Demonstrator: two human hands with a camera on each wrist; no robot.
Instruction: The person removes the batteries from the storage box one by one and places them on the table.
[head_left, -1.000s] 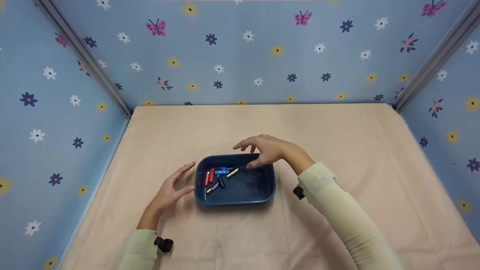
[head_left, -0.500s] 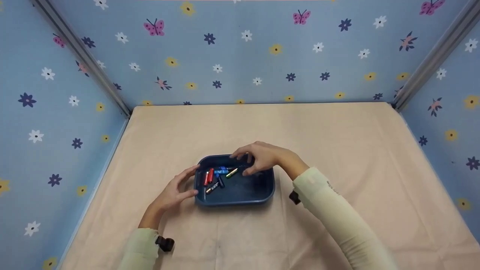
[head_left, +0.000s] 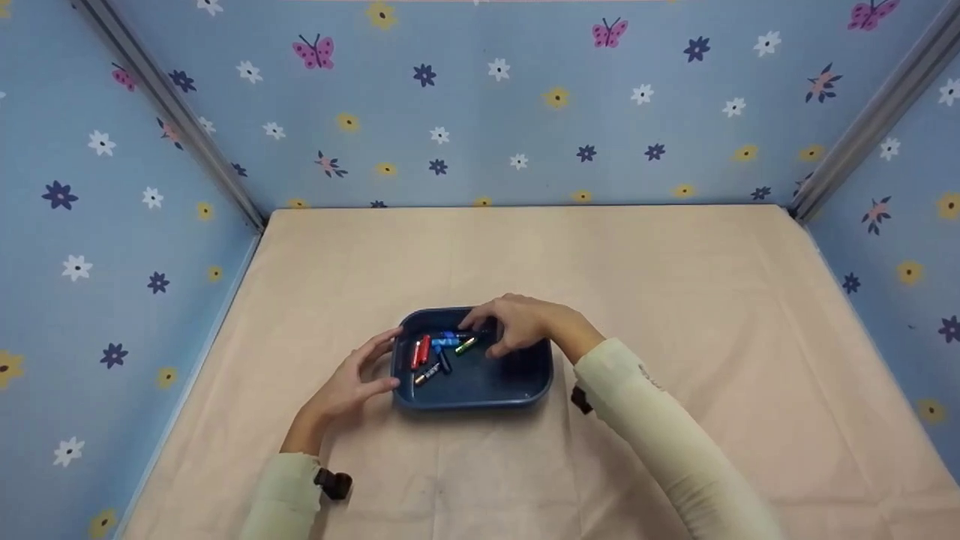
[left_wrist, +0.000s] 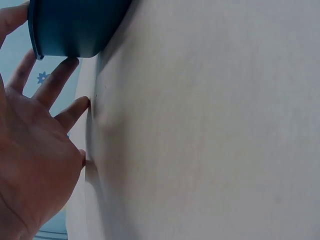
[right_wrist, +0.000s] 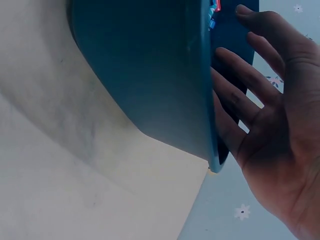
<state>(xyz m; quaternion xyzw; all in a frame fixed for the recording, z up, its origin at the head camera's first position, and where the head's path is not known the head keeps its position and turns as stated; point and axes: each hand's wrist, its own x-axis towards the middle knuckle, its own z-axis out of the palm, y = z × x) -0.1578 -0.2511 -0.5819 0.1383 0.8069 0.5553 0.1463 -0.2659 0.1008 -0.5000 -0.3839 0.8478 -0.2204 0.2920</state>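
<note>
A dark blue rectangular plastic tub [head_left: 480,406] stands on the cloth. Several small cylinders that look like batteries lie in its left half: red batteries [head_left: 425,349], a blue battery [head_left: 445,340], a green battery [head_left: 466,346], a black one with a gold end [head_left: 427,374]. My left hand [head_left: 341,386] touches the tub's left side, thumb and fingers spread; in the left wrist view its fingertips meet the tub wall [left_wrist: 75,30]. My right hand [head_left: 521,324] reaches over the back right rim into the tub, fingers loosely bent beside the green battery. Nothing shows between its fingers.
A pale peach cloth [head_left: 637,262] covers the table. Blue panels with flowers and butterflies [head_left: 480,105] close off the back and both sides, with grey metal posts [head_left: 180,120] in the corners. Small black cameras [head_left: 335,484] sit at the wrists.
My right hand has come down and leftward into the tub, closer to the batteries. My left hand has moved slightly right, up to the tub's rim. The batteries lie as before.
</note>
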